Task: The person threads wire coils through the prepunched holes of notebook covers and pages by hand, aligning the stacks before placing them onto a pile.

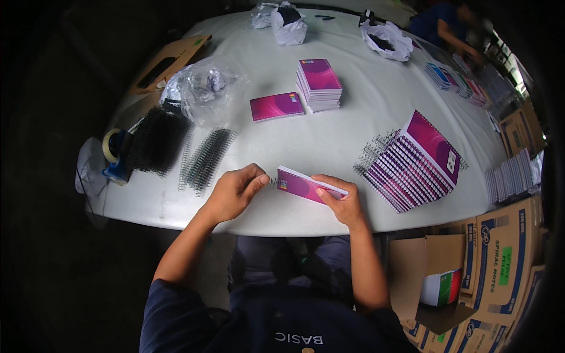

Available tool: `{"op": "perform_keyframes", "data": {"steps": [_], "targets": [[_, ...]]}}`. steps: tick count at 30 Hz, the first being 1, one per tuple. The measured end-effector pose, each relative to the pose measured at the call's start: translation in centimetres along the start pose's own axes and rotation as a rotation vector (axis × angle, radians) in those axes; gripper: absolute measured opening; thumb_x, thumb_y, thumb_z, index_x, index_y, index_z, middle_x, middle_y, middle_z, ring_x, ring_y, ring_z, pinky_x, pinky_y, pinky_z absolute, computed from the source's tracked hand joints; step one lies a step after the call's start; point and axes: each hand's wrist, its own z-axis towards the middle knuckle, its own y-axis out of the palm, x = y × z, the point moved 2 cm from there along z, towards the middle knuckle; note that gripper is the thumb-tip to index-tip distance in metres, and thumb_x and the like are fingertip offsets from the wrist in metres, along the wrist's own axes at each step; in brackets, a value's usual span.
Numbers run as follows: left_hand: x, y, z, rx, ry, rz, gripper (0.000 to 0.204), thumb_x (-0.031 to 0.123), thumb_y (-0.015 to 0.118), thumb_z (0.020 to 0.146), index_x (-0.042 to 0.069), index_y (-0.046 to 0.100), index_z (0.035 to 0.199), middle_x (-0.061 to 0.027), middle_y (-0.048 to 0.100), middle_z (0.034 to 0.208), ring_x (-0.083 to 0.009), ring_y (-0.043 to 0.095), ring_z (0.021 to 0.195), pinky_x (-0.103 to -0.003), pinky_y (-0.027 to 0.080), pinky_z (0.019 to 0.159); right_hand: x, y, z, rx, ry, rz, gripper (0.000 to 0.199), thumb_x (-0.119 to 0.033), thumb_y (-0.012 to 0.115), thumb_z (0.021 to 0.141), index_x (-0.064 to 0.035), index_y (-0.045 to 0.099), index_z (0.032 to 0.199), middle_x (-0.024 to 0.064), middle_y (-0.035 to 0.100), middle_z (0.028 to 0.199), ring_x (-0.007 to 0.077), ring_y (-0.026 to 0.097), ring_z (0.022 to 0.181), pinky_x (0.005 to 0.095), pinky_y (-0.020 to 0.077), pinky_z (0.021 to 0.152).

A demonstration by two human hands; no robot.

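Light, flexible purple notebook (311, 185) just left of the spiral-bound stack (412, 165): right hand (344, 203) pinches its cover edge, left hand (232, 191) pinches the springy wire coil (271, 180) entering its spine

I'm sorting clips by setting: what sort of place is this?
Probably a small notebook-binding workshop. On the white table lie loose black wire spiral coils and a fanned row of bound purple-covered notebooks. The left hand pinches a coil end at the purple notebook held by the right hand.
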Motion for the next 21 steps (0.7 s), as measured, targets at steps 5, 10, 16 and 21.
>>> {"op": "perform_keyframes", "data": {"steps": [5, 10, 16, 21], "targets": [[-1.3, 0.3, 0.9, 0.091, -0.042, 0.098, 0.033, 0.029, 0.051, 0.096, -0.001, 0.057, 0.084, -0.0055, 0.053, 0.068, -0.0116, 0.048, 0.066, -0.026, 0.042, 0.066, -0.6, 0.0, 0.1, 0.01, -0.007, -0.047, 0.031, 0.004, 0.056, 0.082, -0.0006, 0.063, 0.112, 0.0079, 0.066, 0.105, 0.0107, 0.059, 0.096, 0.0243, 0.0456, 0.086], [-1.7, 0.6, 1.2, 0.17, -0.038, 0.127, 0.032, 0.029, 0.05, 0.096, 0.0, 0.057, 0.083, -0.0057, 0.053, 0.066, -0.0129, 0.05, 0.064, -0.026, 0.042, 0.064, -0.8, 0.0, 0.0, 0.001, 0.006, -0.019, 0.033, 0.006, 0.053, 0.081, -0.0011, 0.064, 0.111, 0.0083, 0.066, 0.105, 0.0111, 0.059, 0.096, 0.0239, 0.0457, 0.086], [-2.1, -0.3, 2.9, 0.018, 0.354, -0.209, 0.017, 0.017, 0.065, 0.086, 0.003, 0.056, 0.091, -0.0053, 0.055, 0.088, -0.0132, 0.051, 0.077, -0.026, 0.042, 0.067, -0.3, -0.3, -0.2, -0.06, 0.047, 0.048, 0.034, 0.006, 0.054, 0.081, -0.0012, 0.064, 0.112, 0.009, 0.067, 0.105, 0.0111, 0.059, 0.096, 0.024, 0.0458, 0.086], [1.0, -1.0, 3.3, -0.041, 0.431, 0.309, 0.028, 0.021, 0.072, 0.078, 0.007, 0.06, 0.099, -0.0063, 0.058, 0.107, -0.02, 0.055, 0.082, -0.032, 0.041, 0.075, -1.0, 0.4, 0.1, -0.023, 0.053, 0.021, 0.028, 0.0, 0.06, 0.083, -0.001, 0.064, 0.111, 0.0089, 0.067, 0.104, 0.0111, 0.06, 0.095, 0.0243, 0.0463, 0.086]]}}
